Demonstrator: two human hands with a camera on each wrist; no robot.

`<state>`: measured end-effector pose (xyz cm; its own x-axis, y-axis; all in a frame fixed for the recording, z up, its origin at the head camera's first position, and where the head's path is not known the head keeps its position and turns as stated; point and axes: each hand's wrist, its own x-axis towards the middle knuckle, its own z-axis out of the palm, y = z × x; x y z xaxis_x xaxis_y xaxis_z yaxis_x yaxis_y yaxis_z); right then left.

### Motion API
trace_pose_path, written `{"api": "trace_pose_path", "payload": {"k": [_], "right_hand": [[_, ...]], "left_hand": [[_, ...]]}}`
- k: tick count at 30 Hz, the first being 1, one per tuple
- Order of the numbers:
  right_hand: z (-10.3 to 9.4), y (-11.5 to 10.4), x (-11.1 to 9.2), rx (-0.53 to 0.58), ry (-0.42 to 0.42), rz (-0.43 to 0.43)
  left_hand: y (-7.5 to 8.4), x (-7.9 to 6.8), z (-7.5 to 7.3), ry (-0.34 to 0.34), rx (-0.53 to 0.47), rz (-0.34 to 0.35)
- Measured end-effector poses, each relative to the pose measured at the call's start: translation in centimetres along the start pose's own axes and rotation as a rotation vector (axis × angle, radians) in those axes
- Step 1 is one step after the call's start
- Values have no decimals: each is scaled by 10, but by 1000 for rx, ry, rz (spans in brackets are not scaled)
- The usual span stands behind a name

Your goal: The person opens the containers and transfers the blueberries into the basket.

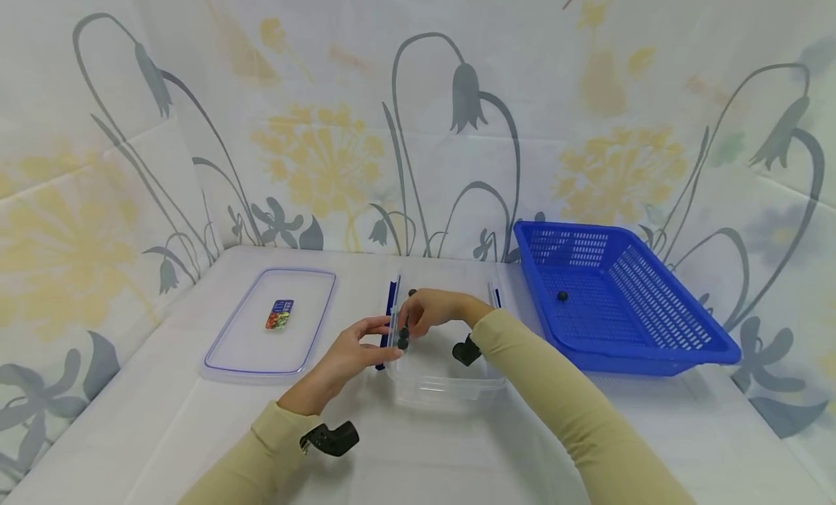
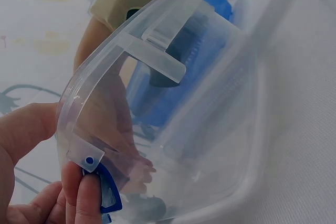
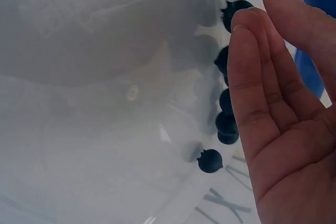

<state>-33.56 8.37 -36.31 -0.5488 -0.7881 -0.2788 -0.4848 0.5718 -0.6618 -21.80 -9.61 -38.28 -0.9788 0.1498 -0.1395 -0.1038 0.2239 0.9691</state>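
Note:
A clear plastic container point(image 1: 451, 390) sits mid-table with blue-trimmed latch flaps on its sides. My left hand point(image 1: 355, 354) grips its left wall, thumb at the rim and fingers curled outside by a blue latch point(image 2: 109, 187). Inside, my right hand point(image 1: 434, 309) is at that same wall, beside several dark round balls point(image 3: 210, 161) with small pointed nubs, lined up along the wall. In the right wrist view its fingers lie over some of the balls, with thumb and fingertips apart. No ball shows between them. Part of the row is hidden behind the fingers.
A blue perforated basket point(image 1: 627, 352) stands to the right with one dark ball point(image 1: 562, 296) in it. To the left lies a clear lid point(image 1: 242, 338) with a blue seal and a colourful label point(image 1: 279, 314). Behind the table hangs a flower-patterned cloth point(image 1: 326, 70).

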Motion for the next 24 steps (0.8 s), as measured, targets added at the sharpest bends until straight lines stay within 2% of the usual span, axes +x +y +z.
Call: {"api": "trace_pose_path", "payload": {"k": [6,14,24], "right_hand": [[5,0,1,-36,-63,25],[9,3,6,-23,-85,95],[4,-1,2,44,-29,166]], "left_hand": [[-1,0,0,-1,5,-1],[0,1,0,0,7,3],[-2,2,1,4,-8,-3]]}}
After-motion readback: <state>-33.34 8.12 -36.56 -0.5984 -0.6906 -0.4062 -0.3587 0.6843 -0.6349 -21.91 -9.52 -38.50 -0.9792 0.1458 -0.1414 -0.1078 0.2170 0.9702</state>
